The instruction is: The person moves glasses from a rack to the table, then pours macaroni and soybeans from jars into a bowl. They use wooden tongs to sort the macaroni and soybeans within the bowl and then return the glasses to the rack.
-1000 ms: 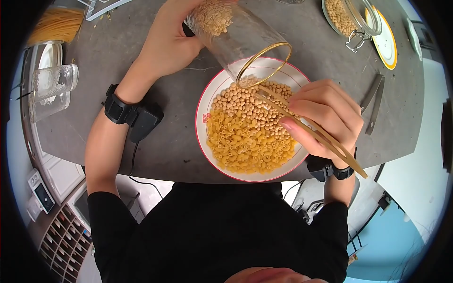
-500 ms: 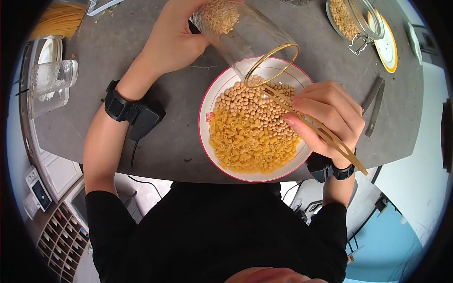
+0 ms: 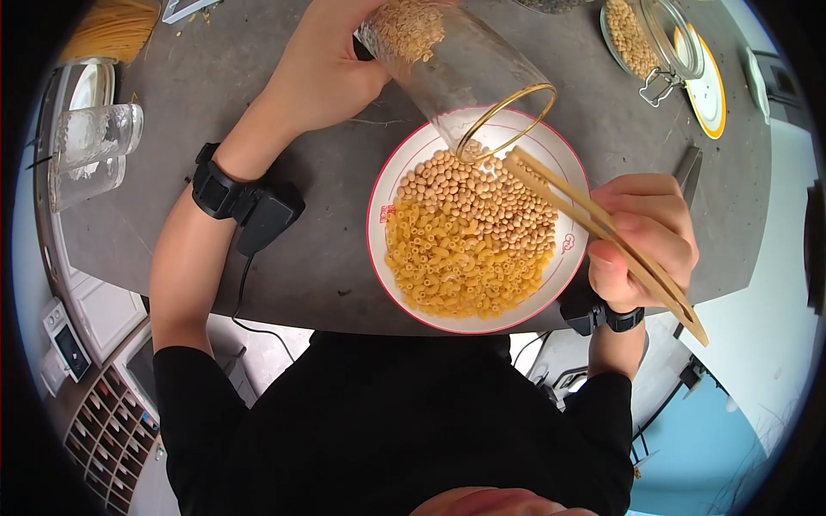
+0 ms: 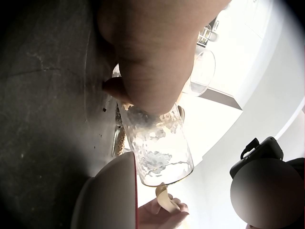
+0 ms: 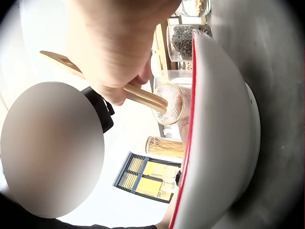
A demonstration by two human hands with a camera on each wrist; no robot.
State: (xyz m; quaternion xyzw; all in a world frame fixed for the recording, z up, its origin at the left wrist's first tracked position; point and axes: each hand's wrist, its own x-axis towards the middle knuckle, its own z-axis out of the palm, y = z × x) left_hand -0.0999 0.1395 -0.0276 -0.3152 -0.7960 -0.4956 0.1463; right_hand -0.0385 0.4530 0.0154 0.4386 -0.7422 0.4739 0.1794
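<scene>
The grey, matt tabletop [image 3: 206, 103] bears a white, red-rimmed bowl [image 3: 570, 168] between the left hand's [image 3: 331, 77] grip and the right hand's [image 3: 647, 236] grip. Beyond the right grip stand a clasp-lid glass jar [image 3: 630, 39] and, beside it, a yellow-rimmed plate [image 3: 707, 95]; a dark flat metal tool [image 3: 690, 168] lies nearer that grip. Well left of the left grip, clear glassware [image 3: 96, 138] is noted near the edge.

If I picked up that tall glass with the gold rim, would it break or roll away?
The glass is see-through and looks thin-walled, so it could crack if dropped. Its tall, round shape might tip when pushed, or roll when laid down.
</scene>
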